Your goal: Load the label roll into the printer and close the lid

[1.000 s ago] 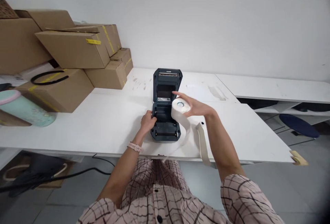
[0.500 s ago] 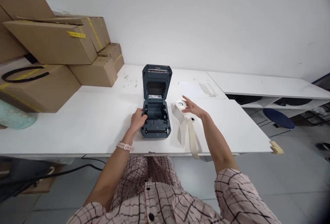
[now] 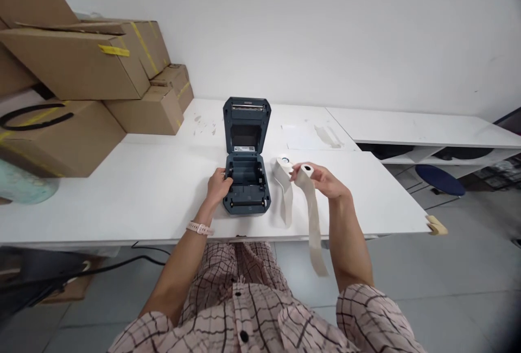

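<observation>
A dark blue-grey printer [image 3: 246, 179] stands on the white table with its lid [image 3: 246, 125] raised. My left hand [image 3: 220, 184] grips the left side of the printer's base, thumb over the edge. My right hand [image 3: 321, 178] is closed around a small paper roll [image 3: 306, 172] with a dark core, and its loose strip [image 3: 313, 223] hangs down past the table's front edge. Just left of that hand, a wider white label roll [image 3: 284, 164] rests on the table, its unrolled strip [image 3: 287, 201] lying toward me.
Cardboard boxes [image 3: 89, 65] with yellow tape are stacked at the left, near a pale green object [image 3: 26, 182]. White sheets [image 3: 301, 138] lie behind the rolls. A blue stool [image 3: 439, 179] stands at the right, beside shelving [image 3: 427, 160].
My right hand has gone from open beside the white roll to holding the small roll, now lifted, with its strip hanging lower. My left hand stays on the printer.
</observation>
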A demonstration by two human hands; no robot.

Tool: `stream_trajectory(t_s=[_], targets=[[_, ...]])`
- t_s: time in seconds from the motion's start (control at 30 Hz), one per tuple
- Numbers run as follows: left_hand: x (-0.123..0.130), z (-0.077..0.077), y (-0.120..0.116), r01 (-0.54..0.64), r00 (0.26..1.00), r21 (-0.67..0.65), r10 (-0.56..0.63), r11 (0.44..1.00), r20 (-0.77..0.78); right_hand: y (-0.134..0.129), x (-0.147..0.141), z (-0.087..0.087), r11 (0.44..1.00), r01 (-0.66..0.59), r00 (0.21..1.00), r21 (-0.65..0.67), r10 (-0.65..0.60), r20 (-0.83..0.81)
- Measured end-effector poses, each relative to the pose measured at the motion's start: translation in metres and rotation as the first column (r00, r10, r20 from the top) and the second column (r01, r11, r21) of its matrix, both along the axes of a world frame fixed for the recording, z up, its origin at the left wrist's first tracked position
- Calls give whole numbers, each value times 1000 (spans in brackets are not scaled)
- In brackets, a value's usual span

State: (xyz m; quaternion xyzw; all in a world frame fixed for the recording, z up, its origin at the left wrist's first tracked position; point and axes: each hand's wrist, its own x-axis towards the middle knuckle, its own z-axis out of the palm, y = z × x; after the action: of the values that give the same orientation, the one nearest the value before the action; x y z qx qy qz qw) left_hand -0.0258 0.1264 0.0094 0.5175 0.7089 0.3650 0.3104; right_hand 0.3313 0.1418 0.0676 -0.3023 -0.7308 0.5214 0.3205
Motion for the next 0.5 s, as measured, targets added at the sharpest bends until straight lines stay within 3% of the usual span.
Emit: stream_trajectory(t_s=[0.1,0.17,0.27,0.37,0.5], targets=[[0,-1,1,-9,1000,6,9,1000,6,5,-52,46,970,-155,982,185,131,136],[1,-2,1,-18,1000,0,18,1000,12,16,-96,59,930,-218,940,297,118,319],[2,-1,-2,-26,998,4,25,1000,49,39,-154,46,878,-310,755,364,-6,656],[4,1,-6,-23,995,6,22,1000,99,56,-185,20,863,-371,557,342,-88,826],[4,1,-7,-33,995,-3,33,999,99,53,-191,2,852,-396,517,344,-103,850]])
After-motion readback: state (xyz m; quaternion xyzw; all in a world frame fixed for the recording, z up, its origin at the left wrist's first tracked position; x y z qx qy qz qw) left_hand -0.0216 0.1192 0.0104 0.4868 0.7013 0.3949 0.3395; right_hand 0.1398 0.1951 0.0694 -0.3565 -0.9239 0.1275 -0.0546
